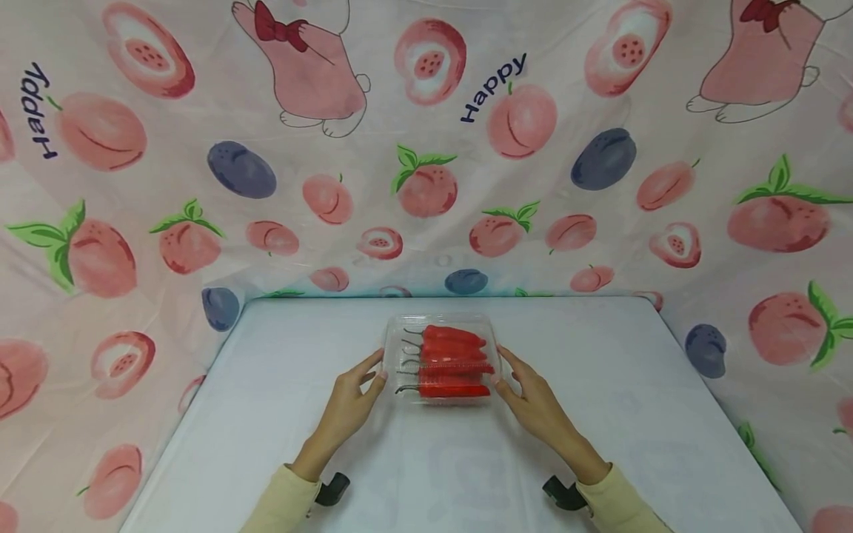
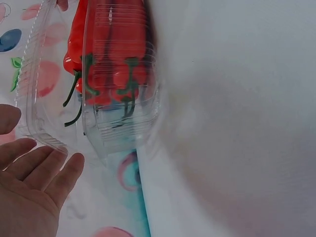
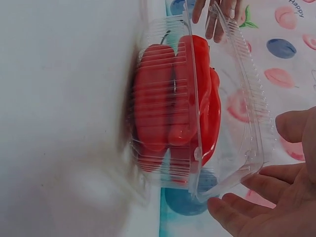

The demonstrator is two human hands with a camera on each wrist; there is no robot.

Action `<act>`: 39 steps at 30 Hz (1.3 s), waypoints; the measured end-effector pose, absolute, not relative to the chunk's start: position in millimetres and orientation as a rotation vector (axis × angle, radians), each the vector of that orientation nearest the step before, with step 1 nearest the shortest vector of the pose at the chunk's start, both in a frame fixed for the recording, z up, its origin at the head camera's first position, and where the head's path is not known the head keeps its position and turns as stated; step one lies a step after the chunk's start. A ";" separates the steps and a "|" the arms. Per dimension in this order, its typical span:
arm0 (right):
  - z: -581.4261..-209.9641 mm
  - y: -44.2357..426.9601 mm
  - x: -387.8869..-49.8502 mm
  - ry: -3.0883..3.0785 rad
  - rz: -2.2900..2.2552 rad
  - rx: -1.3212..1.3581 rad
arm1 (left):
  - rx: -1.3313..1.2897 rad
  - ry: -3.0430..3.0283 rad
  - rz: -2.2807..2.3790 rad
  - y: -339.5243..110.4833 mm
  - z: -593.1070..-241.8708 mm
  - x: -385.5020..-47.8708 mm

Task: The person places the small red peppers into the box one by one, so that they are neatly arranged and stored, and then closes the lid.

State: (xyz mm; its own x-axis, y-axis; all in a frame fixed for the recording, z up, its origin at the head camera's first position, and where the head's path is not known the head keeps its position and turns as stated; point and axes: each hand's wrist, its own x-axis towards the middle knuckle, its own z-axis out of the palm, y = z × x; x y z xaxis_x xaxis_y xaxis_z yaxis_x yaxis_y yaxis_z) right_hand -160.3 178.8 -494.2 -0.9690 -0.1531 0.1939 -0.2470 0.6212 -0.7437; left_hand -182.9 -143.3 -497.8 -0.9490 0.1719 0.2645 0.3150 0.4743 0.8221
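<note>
A clear plastic clamshell box (image 1: pixel 440 322) rests near the far middle of the white table. Several long red peppers (image 1: pixel 455 355) lie in it, their thin dark green stems pointing left. My left hand (image 1: pixel 349 400) touches the box's left end with its fingertips, the thumb at the near corner. At the opposite end, my right hand (image 1: pixel 536 403) touches the side in the same way. Both wrist views show fairly straight, spread fingers at the corners of the rim, thumbs apart from them. I cannot tell whether the lid is fully pressed down.
The white table (image 1: pixel 300 340) ends just behind the box. Behind and beside it hangs a pink cloth (image 1: pixel 373 148) printed with fruit and animals. Black wrist mounts (image 1: pixel 563 494) stick out at both sleeves.
</note>
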 end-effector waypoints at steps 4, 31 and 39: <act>-499.8 179.7 -161.1 -2.738 1.285 0.328 | -0.404 -2.591 -1.492 -142.7 -499.8 -182.9; -526.8 185.7 -173.7 -2.635 1.375 0.407 | -0.364 -2.652 -1.472 -146.0 -527.4 -183.5; -525.5 186.0 -175.8 -2.664 1.490 0.334 | -0.289 -2.651 -1.544 -145.7 -528.8 -182.9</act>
